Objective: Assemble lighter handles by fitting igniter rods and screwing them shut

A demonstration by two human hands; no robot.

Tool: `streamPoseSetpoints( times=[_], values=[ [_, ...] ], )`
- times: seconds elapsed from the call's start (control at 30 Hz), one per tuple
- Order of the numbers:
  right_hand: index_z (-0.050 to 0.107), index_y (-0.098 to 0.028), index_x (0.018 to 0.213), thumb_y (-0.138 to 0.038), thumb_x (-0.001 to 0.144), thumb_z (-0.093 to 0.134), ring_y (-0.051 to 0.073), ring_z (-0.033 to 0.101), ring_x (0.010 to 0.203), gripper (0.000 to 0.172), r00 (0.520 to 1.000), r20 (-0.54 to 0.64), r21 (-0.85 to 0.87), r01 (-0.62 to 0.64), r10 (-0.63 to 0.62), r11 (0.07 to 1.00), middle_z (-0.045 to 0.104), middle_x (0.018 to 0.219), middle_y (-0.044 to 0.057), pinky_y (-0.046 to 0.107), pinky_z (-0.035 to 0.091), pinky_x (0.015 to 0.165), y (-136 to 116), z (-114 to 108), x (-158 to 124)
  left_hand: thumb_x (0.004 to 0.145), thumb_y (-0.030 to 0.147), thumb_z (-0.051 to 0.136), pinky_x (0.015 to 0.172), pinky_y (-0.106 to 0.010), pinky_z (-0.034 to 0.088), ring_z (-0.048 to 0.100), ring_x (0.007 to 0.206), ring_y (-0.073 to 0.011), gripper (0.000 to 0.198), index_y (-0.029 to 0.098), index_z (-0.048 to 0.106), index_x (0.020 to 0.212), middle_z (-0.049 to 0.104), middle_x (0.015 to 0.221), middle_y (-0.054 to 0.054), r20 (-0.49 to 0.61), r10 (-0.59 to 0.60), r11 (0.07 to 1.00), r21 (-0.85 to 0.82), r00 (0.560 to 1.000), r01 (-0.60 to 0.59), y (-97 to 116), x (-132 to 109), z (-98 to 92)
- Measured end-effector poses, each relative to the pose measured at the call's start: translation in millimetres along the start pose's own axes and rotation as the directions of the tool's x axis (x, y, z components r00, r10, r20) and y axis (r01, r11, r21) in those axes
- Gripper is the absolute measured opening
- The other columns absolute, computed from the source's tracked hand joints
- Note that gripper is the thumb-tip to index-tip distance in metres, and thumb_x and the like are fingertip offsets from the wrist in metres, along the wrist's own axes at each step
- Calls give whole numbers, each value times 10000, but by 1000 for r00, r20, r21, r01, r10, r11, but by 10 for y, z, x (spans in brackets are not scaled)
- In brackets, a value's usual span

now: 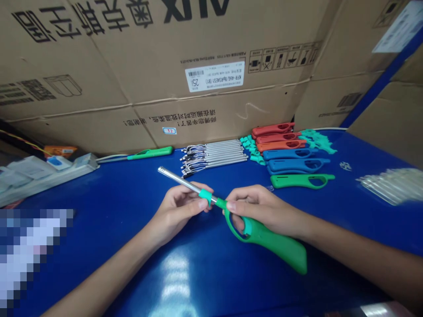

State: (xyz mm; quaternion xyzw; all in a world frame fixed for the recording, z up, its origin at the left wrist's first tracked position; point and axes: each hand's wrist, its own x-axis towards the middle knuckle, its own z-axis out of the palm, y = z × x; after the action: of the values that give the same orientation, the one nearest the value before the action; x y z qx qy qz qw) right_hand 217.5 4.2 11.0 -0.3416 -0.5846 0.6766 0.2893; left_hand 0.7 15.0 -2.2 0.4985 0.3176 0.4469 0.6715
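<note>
Left fingers (192,208) pinch teal collar (205,195) on silver tube (178,178); right fingers (243,208) grip green handle (280,248).

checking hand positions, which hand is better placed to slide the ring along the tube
Probably the left hand: it holds the teal ring around the silver tube, while the right hand grips the green handle.

The person's left hand (180,207) and right hand (261,209) are both bare. The fingers are slim, and the thumbs (191,209) have short nails. The wrists (304,224) are bare too, and they look narrow and smooth. The left arm (112,268) and right arm (357,259) are thin, bare as far as they show. The bottom end of the right arm is dark and hard to see.
</note>
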Motion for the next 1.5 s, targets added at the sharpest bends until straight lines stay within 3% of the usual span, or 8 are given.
streamPoseSetpoints(
  times=[0.33,0.63,0.97,1.5],
  values=[
    [660,-135,814,-514,845,689,101,550,578,381,999,27,9,-25,24,1000,623,612,-12,223,406,578,-6,-5,-8,741,256,826,675,-212,525,654,690,-133,188,150,756,880,730,747,-42,87,25,1000,4,996,-25,39,1,-14],
    [697,-114,812,-568,872,647,71,465,545,461,996,86,91,-11,3,996,560,603,-32,204,333,521,4,-10,-8,726,314,830,681,-223,512,649,689,-145,236,140,762,869,721,731,-48,127,35,999,31,991,-39,43,-19,-16],
    [682,-108,838,-579,867,649,70,485,552,473,996,89,76,-28,22,997,577,617,-25,197,318,511,21,-17,-8,751,366,805,693,-250,514,647,707,-160,255,139,774,861,715,740,-59,107,33,999,20,994,-35,62,-14,0],
    [634,-112,752,-593,873,633,57,475,561,496,996,83,64,-44,39,997,573,639,-19,187,322,515,19,-22,-13,768,320,820,656,-198,503,633,672,-121,188,152,748,813,692,698,-20,61,24,995,97,998,-30,32,-18,-8]
  ],
)
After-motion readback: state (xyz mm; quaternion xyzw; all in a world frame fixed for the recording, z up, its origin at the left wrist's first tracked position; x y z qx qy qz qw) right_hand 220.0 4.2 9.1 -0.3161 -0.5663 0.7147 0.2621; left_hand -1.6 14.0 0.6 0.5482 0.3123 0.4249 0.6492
